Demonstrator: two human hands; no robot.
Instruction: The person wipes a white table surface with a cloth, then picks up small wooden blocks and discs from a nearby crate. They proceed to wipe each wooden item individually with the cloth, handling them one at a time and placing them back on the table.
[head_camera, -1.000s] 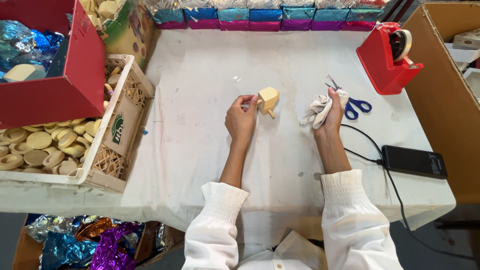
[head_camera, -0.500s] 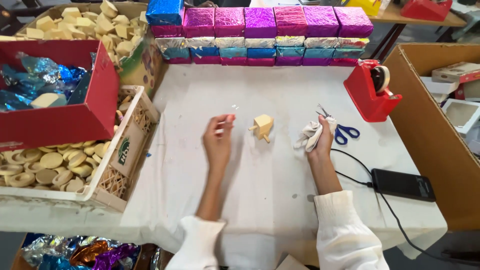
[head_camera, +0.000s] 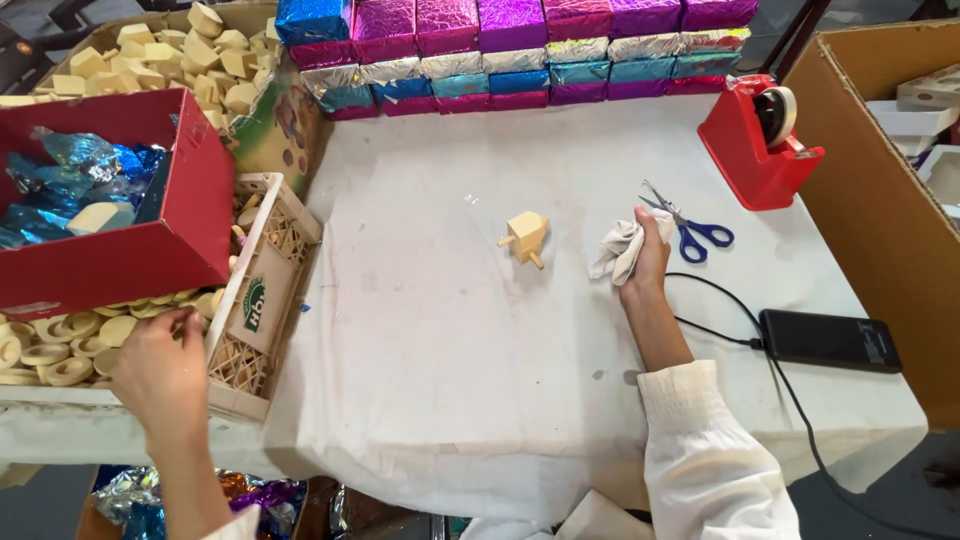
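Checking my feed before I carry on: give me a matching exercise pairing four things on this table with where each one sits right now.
Things:
1. small yellow wooden block with pegs
2. crumpled white cloth
3. blue-handled scissors
4. red tape dispenser

Places:
A. back right of the table, beside the cardboard box
B. alone on the white cover, mid-table
C. in the right hand's grip
D. on the cover just right of the right hand

Pairs: 1-B, 2-C, 3-D, 4-A

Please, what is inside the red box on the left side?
Inside the red box lie crumpled blue and silver foil sheets and one pale block resting on them. The box's front wall and the foil hide the bottom, so anything lying beneath cannot be seen.
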